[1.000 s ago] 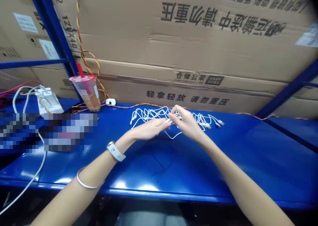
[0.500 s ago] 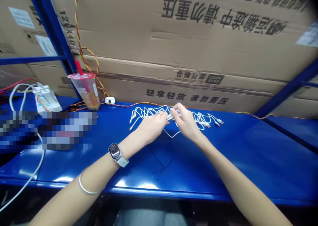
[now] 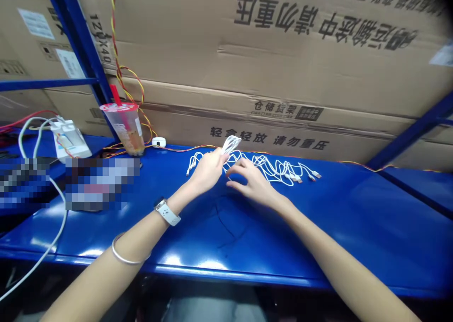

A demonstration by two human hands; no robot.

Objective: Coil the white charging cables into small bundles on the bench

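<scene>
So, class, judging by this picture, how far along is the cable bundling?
Early. No finished bundle lies set aside. The left hand grips one looped white cable, raised; the right hand is open beside it. The tangled loose cables on the blue shelf are left.

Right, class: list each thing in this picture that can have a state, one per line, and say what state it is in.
Looped cable: bunched, held above the blue shelf.
Left hand: shut, pinching that cable.
Right hand: open, fingers spread, holding nothing.
Cable pile: loose, tangled, lying on the shelf.
Drink cup: upright, lidded, straw in.
</scene>
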